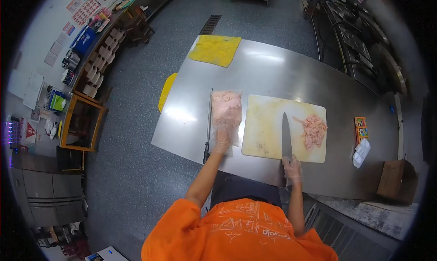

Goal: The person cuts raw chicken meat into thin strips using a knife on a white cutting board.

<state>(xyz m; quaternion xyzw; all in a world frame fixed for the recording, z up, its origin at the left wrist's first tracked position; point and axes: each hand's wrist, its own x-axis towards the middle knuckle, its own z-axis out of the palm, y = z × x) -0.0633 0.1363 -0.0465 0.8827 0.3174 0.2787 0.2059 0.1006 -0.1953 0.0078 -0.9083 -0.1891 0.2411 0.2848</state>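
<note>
My left hand [223, 140], in a clear plastic glove, is at the lower, open-looking end of a clear plastic bag of pale pink raw meat [226, 106]; whether its fingers grip the bag or the meat cannot be told. In my gloved right hand [292, 169] is the handle of a large kitchen knife [286, 134], its blade lying over a worn white cutting board [263, 124] and its tip pointing away from me. Right of the blade, a small heap of cut raw meat [314, 131] rests on the board. A thin black-handled rod [208, 124] lies left of the bag.
The stainless steel table [259, 73] holds a yellow cloth [216, 49] at its far left corner. Towards the right are a small colourful box [361, 128], a crumpled white plastic item [361, 153] and a cardboard box [396, 181]. Cooking equipment [358, 42] stands beyond the table's right side.
</note>
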